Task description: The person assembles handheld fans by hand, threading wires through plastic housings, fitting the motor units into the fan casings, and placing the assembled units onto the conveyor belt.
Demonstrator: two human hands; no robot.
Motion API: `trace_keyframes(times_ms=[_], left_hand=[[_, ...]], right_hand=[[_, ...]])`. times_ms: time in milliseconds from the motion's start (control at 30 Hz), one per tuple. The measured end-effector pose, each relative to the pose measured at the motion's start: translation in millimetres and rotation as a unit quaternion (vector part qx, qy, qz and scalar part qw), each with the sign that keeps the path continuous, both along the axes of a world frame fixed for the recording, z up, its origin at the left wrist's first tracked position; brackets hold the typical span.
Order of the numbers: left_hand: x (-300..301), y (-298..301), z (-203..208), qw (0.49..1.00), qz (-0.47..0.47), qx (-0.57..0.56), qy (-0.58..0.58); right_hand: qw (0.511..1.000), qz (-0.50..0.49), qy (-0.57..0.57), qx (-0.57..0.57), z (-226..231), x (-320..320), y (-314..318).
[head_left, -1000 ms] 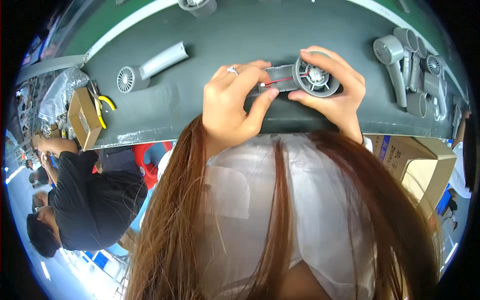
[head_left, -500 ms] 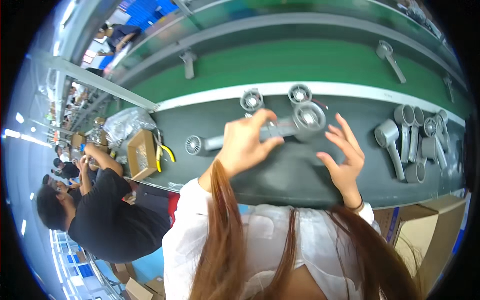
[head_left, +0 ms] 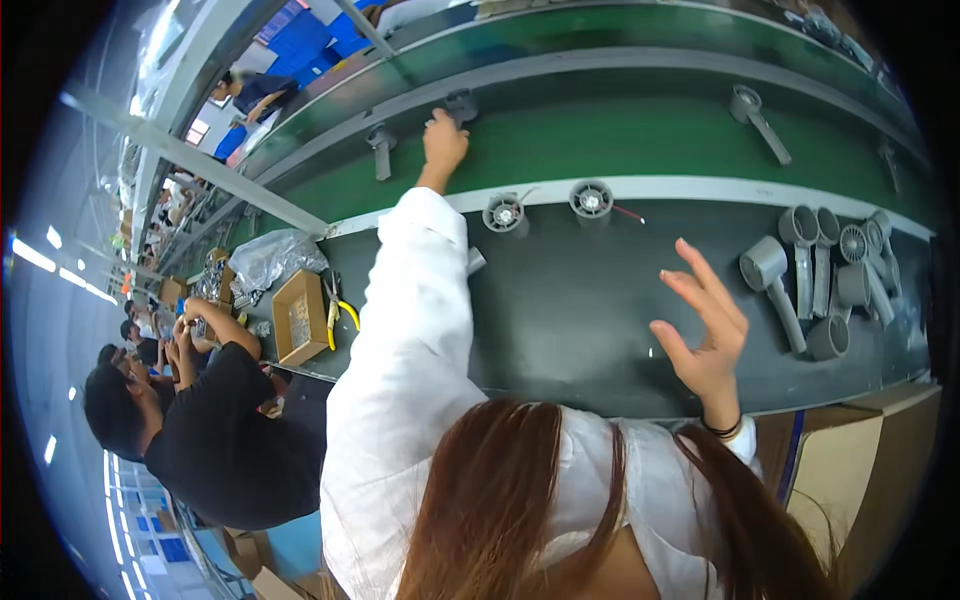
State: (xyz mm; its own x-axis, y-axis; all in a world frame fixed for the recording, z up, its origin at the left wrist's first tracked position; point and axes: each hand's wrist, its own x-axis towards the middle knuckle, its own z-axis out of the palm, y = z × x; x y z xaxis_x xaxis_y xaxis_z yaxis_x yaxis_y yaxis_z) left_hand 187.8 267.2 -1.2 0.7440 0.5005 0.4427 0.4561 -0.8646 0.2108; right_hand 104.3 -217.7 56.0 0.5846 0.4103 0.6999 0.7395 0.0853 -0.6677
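Note:
Stretched out over the far green belt, my left hand (head_left: 444, 150) is closed on a grey handheld fan (head_left: 460, 104). Only the fan's round head shows beyond the fingers; its handle is mostly hidden. My right hand (head_left: 708, 335) hovers with spread fingers above the dark near bench, holding nothing. Two round fan heads (head_left: 505, 214) (head_left: 592, 200) sit at the bench's far edge, the right one with a thin red wire. Beside my left sleeve a short end of a grey handle (head_left: 476, 261) peeks out, the rest covered by my arm.
Several grey fan bodies (head_left: 770, 268) crowd the bench's right side. At left are a cardboard box (head_left: 300, 320), yellow-handled pliers (head_left: 345, 312) and a clear plastic bag (head_left: 275, 262). More fans lie on the green belt (head_left: 600, 130). A person in black (head_left: 230, 430) works at left.
My left hand has carried the handheld fan from above the bench forward and left to the green belt. My right hand has shifted slightly right and stays spread.

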Motion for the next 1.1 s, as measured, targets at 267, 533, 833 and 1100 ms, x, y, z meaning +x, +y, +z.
trace_keyframes(times_ms=[267,533,833,1100], left_hand=[[-69.6,-20.8,92.0,0.955,-0.090,-0.004,0.282],[-184.5,-112.9,88.5,0.890,-0.099,-0.032,0.444],[-196.5,-133.9,53.1,0.925,-0.096,-0.043,0.365],[-196.8,-216.9,111.0,0.874,-0.328,-0.359,-0.007]], right_hand=[[0.933,0.309,0.176,-0.061,140.8,-50.3,-34.3],[0.907,0.347,0.229,-0.064,143.4,-71.6,-29.7],[0.914,0.356,0.190,-0.037,147.7,-88.3,-32.3],[0.782,0.609,-0.023,-0.127,144.2,-18.7,-30.5]])
